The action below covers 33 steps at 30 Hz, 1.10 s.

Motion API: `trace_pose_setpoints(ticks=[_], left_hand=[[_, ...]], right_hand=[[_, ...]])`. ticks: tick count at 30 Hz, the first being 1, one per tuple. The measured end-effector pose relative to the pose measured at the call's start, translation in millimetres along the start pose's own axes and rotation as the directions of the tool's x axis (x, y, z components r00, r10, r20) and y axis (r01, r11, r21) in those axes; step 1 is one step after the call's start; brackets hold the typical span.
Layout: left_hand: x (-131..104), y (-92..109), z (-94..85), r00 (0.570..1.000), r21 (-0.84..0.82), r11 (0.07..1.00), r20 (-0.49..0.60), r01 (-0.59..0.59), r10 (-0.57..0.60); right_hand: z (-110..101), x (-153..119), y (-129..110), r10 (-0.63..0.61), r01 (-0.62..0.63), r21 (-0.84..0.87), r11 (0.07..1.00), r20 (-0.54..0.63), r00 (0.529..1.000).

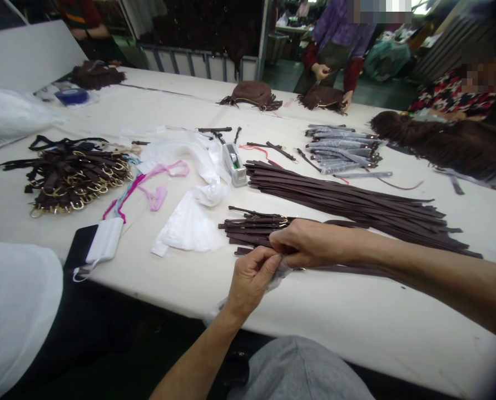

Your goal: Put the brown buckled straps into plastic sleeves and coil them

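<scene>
Both my hands meet over the near part of the white table [335, 311]. My left hand [252, 278] is closed, thumb and fingers pinching a piece of clear plastic [277, 278] that hangs below its fingertips. Just to its right, my right hand [296, 244] is closed at the same plastic, its fingertips touching my left hand's. What else the fingers hold is hidden. Behind them lie dark brown straps with gold buckles [252, 225], partly covered by my right hand and forearm. A larger bundle of brown straps [348, 203] lies beyond.
A tape dispenser [234, 165], white wrapping [189, 222] and a pile of buckled straps [77, 175] lie left of centre. Plastic-wrapped straps [342, 149] lie farther back. Two fringed bags [251, 94] are at the far edge, one under a person's hands [321, 71]. Other people sit or stand around.
</scene>
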<state>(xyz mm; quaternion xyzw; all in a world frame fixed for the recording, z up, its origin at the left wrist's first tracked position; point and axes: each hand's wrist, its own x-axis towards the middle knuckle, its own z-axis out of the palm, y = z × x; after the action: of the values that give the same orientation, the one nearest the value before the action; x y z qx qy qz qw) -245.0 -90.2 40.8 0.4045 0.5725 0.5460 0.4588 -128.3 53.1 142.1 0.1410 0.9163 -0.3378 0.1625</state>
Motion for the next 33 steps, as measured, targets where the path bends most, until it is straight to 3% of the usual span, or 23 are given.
trace_pose_setpoints(ticks=[2,6,8,11,13,15,18,21,24,26,29,33], left_hand=[[-1.9,-1.1,-7.6,1.000,0.017,1.000,-0.028,0.013,-0.013],[-5.3,-6.5,-29.7,0.985,0.086,0.994,-0.166,0.061,-0.046],[-1.9,-3.6,-29.8,0.988,0.100,0.994,-0.151,0.054,-0.039],[5.7,7.8,-16.9,1.000,0.115,0.993,-0.023,-0.005,0.007],[7.2,12.8,-12.6,0.999,0.135,0.991,0.026,-0.022,0.018],[4.8,11.9,-18.1,0.999,0.164,0.986,-0.036,-0.006,0.012],[0.9,5.3,-30.9,0.986,0.180,0.983,-0.169,0.046,-0.015],[2.9,4.1,-25.1,0.995,0.154,0.987,-0.100,0.043,-0.028],[5.6,6.0,-14.0,0.999,0.174,0.984,-0.027,-0.033,0.039],[4.6,4.2,-17.1,0.996,0.219,0.975,-0.067,-0.048,0.065],[2.4,-1.0,-28.3,0.987,0.266,0.964,-0.157,0.012,0.031],[7.8,-1.3,-14.6,0.997,0.268,0.963,-0.063,-0.023,0.042]], right_hand=[[-11.6,-7.6,5.5,0.050,-0.055,0.064,0.996,0.079,0.996],[-42.3,-36.8,49.8,0.181,-0.267,0.276,0.923,0.300,0.937],[-47.1,-39.3,58.5,0.204,-0.288,0.295,0.911,0.284,0.937],[-38.9,-24.2,41.2,0.123,-0.202,0.301,0.932,0.261,0.958],[-34.9,-17.0,30.8,0.054,-0.165,0.339,0.926,0.313,0.948],[-38.2,-21.1,36.5,0.055,-0.186,0.364,0.913,0.342,0.938],[-47.1,-35.7,62.7,0.170,-0.262,0.341,0.903,0.276,0.946],[-43.5,-33.3,69.7,0.157,-0.221,0.312,0.924,0.218,0.963],[-35.1,-25.0,60.4,0.040,-0.150,0.358,0.922,0.295,0.955],[-36.2,-29.8,63.5,0.041,-0.167,0.375,0.912,0.323,0.946],[-41.5,-42.4,81.0,0.144,-0.226,0.343,0.912,0.248,0.958],[-29.3,-29.6,80.4,0.094,-0.147,0.299,0.943,0.185,0.978]])
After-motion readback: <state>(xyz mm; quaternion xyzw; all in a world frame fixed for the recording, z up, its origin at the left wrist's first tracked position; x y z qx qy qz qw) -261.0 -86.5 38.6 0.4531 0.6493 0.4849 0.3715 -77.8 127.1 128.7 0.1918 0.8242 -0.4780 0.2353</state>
